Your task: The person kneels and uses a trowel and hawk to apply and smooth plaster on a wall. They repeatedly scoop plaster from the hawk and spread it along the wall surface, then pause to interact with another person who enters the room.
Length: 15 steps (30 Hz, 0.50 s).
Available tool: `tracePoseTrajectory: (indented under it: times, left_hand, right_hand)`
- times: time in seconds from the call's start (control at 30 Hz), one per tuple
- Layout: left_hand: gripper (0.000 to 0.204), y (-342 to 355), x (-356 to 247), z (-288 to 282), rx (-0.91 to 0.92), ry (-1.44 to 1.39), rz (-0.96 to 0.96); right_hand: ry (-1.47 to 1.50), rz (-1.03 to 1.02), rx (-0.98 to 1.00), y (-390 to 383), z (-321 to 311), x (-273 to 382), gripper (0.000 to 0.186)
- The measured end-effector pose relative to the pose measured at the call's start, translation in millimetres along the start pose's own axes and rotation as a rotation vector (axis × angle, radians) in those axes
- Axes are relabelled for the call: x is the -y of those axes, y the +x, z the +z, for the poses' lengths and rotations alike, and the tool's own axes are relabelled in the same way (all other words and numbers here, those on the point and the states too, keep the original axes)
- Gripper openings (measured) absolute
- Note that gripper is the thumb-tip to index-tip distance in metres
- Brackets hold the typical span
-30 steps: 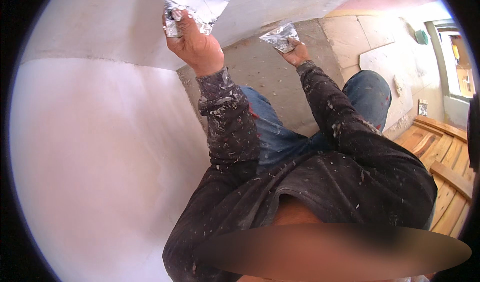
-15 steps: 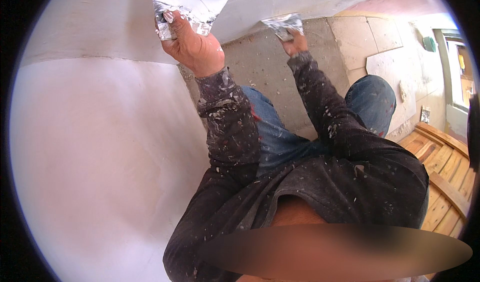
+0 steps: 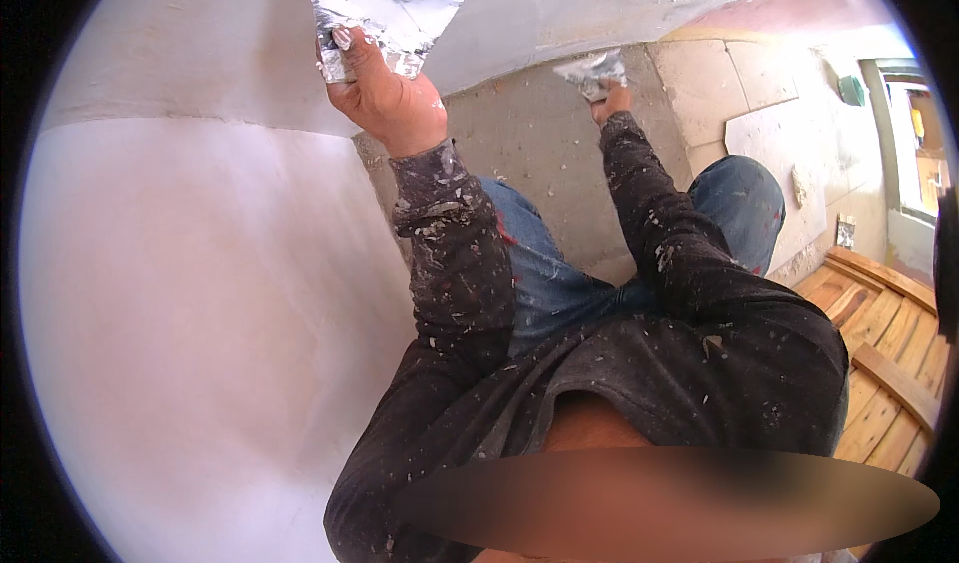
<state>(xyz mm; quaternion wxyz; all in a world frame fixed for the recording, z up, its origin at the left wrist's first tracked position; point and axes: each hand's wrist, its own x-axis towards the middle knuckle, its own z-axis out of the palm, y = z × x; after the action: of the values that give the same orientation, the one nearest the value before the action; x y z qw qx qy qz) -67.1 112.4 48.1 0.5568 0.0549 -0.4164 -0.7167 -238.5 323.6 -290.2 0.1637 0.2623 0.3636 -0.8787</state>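
My left hand [image 3: 395, 108] grips a wide, flat metal plastering blade [image 3: 390, 8] smeared with white filler, the thumb pressed on its face. White paste also sticks to that thumb. Further right and farther off, my right hand [image 3: 612, 103] is closed on a smaller putty knife [image 3: 591, 71], its blade streaked white and slightly blurred. That knife is over the grey floor, apart from the wall. The far wall [image 3: 559, 8] has a pale grey-white coat, with a pinkish area at its right end.
A smooth white wall [image 3: 200, 313] stands close on my left. My jeans-clad knees [image 3: 739, 203] are bent over the bare grey floor [image 3: 519, 123]. Floor tiles [image 3: 764, 73], a loose pale board [image 3: 769, 153], a wooden slatted pallet [image 3: 889, 363] and a doorway [image 3: 914, 143] lie to the right.
My right hand with the putty knife has come away from the far wall, moving right and toward me. The left hand and its blade have barely shifted.
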Motion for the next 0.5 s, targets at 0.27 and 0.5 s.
tracePoseTrajectory:
  times: [0.27,0.5]
  left_hand:
    - [0.036,-3.1,-1.0,2.0,-0.026,0.038,-0.037]
    - [0.039,-3.1,-0.5,-0.8,-0.084,0.011,-0.078]
  right_hand:
    - [0.185,0.182,-0.13,24.9,10.0,-9.4,0.036]
    - [0.071,0.102,-0.061,13.2,-16.7,-17.0,0.035]
